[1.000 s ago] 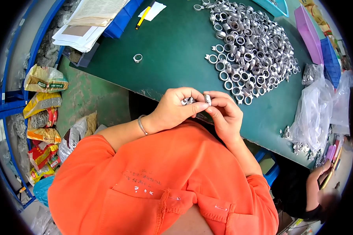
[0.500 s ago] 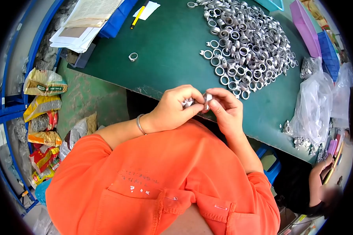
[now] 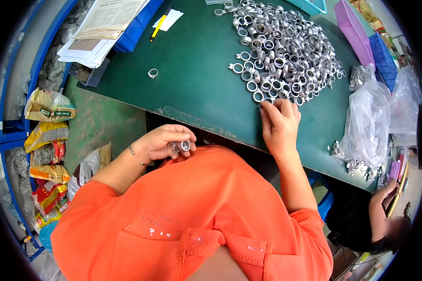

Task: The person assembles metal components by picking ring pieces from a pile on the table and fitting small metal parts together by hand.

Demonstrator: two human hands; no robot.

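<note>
My left hand [image 3: 162,143], wearing a bracelet at the wrist, is closed around a few small silver metal rings [image 3: 185,145] in front of my belly, off the table's near edge. One ring faces up at the fingertips; part of the others is hidden by the fingers. My right hand [image 3: 282,122] reaches over the green table to the near edge of a large pile of metal rings [image 3: 286,56]. Its bent fingers pinch down at a ring there, with the fingertips partly hiding it. A single metal ring [image 3: 153,73] lies apart at the left.
A yellow pen [image 3: 158,28] on white paper, a blue bin [image 3: 135,33] and stacked papers [image 3: 96,33] lie at the back left. Pink bin [image 3: 354,30] and clear plastic bags [image 3: 368,122] stand right. Another person [image 3: 361,220] sits at lower right.
My hands, together at the table edge before, have parted. The left moved left and down with its rings; the right moved up to the pile. The view shifted slightly.
</note>
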